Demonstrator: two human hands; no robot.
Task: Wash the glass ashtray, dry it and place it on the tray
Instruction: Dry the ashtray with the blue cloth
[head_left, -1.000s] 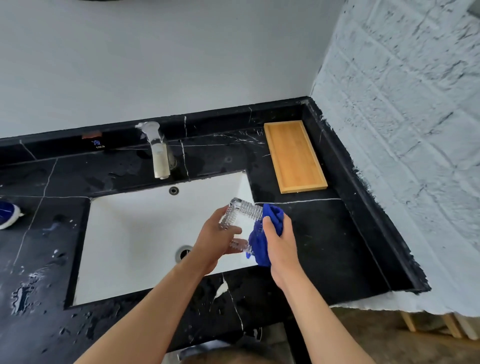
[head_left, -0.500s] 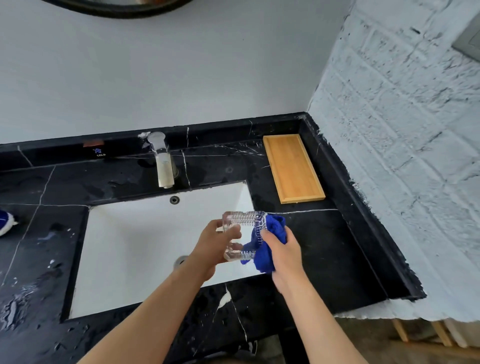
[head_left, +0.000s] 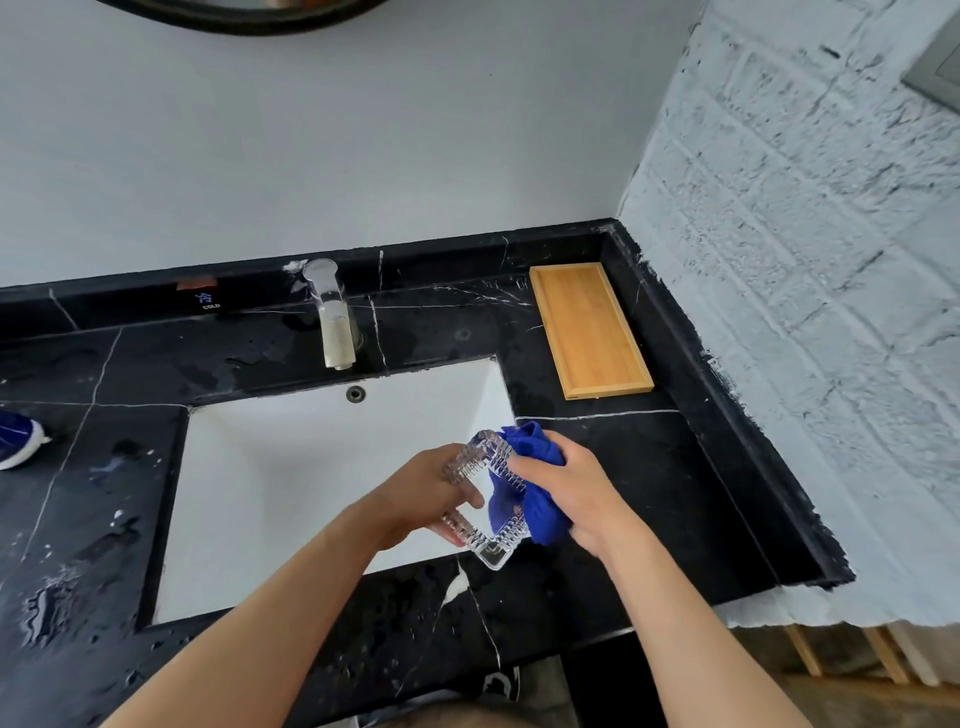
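The glass ashtray, square, clear and ridged along its cut rim, is tilted on edge above the front right corner of the white sink. The left hand has its fingers closed on the ashtray's left side. The right hand is clenched around a bunched blue cloth, pressing it against the ashtray's right side. Beyond them, a flat rectangular wooden tray lies on the black veined marble tabletop, well apart from the ashtray.
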